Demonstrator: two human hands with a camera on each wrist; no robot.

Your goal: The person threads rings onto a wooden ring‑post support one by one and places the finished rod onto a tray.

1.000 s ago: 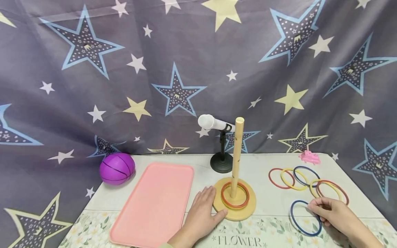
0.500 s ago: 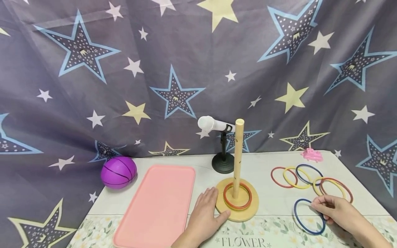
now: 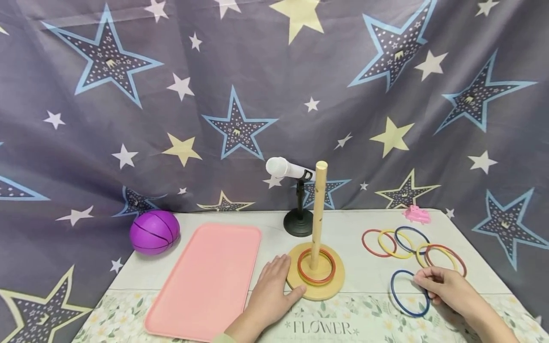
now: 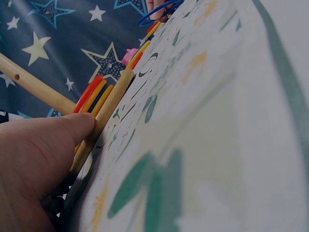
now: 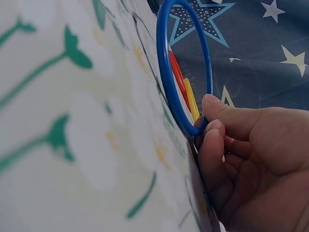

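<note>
Nothing much has moved since the earlier frame, only the camera shifted a little; the right hand (image 3: 446, 288) stays at the blue ring (image 3: 409, 293). Its fingers (image 5: 227, 123) pinch the ring's right edge, and the right wrist view shows this edge a bit off the table (image 3: 369, 278), near the front right. The left hand (image 3: 272, 293) lies flat with straight fingers, thumb pressing the base (image 3: 315, 288) of the peg (image 3: 318, 214). Red and yellow rings (image 3: 316, 267) already sit on it. I judge the step is picking up; next the ring must rise above the peg top.
</note>
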